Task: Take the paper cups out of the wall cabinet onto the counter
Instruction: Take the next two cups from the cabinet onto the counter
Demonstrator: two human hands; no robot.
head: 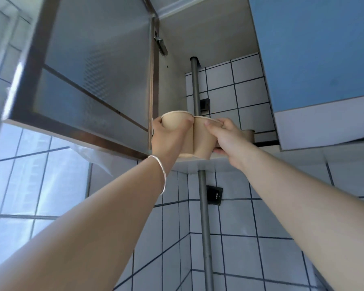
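I look up into the open wall cabinet (198, 163). My left hand (166, 138), with a silver bracelet on the wrist, grips a tan paper cup (173, 122) at the shelf's front edge. My right hand (227, 137) grips a second tan paper cup (204, 141) right beside it; the two cups touch. Both cups stand upright at the shelf's front lip. A third paper cup (248, 134) sits deeper on the shelf, to the right, partly hidden behind my right hand.
The frosted glass cabinet door (88, 70) with a metal frame hangs open to the left. A blue cabinet door (315, 55) is shut on the right. A grey vertical pipe (205, 227) runs through the cabinet along the tiled wall. A window lies at the left.
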